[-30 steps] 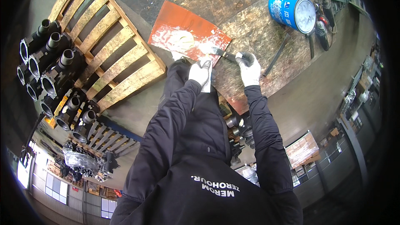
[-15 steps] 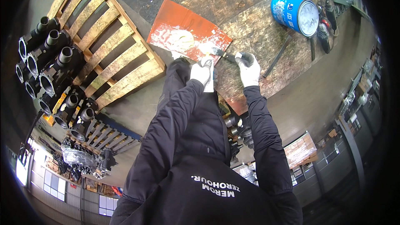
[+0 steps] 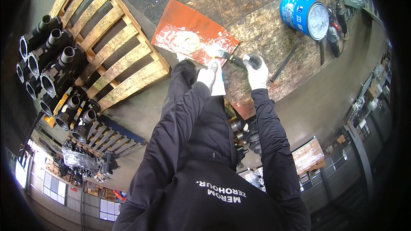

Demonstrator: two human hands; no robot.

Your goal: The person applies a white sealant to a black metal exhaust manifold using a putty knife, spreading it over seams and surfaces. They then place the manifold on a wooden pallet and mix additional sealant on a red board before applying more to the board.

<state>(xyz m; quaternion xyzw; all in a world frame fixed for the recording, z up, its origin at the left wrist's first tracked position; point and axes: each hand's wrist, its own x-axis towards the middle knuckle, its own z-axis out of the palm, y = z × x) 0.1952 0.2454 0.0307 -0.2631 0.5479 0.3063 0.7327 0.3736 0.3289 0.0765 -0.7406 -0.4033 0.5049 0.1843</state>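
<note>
A red-brown plate [image 3: 171, 17] lies on the worn worktable, smeared with white and cream paste [image 3: 188, 41]. My right hand [image 3: 257, 72], in a white glove with grey fingertips, grips the dark handle of a putty knife [image 3: 234, 59]. The knife's paste-coated blade rests at the plate's right part, by a white smear. At the plate's near edge my left hand [image 3: 207, 76], also gloved, is closed on a white tube [image 3: 218, 86]. The flat end of this tube points toward me, and its other end is near the knife blade. My fingers partly hide it.
A blue paint can [image 3: 297, 13] lies tilted at the table's right, beside a power tool [image 3: 333, 38]. Dark metal strips [image 3: 284, 60] lie on the worktable [image 3: 265, 30]. Left of me are a wooden pallet [image 3: 115, 47] and several black metal castings [image 3: 51, 60].
The tube in my left hand has turned, so its broad side shows more. My right hand and the putty knife have shifted very slightly.
</note>
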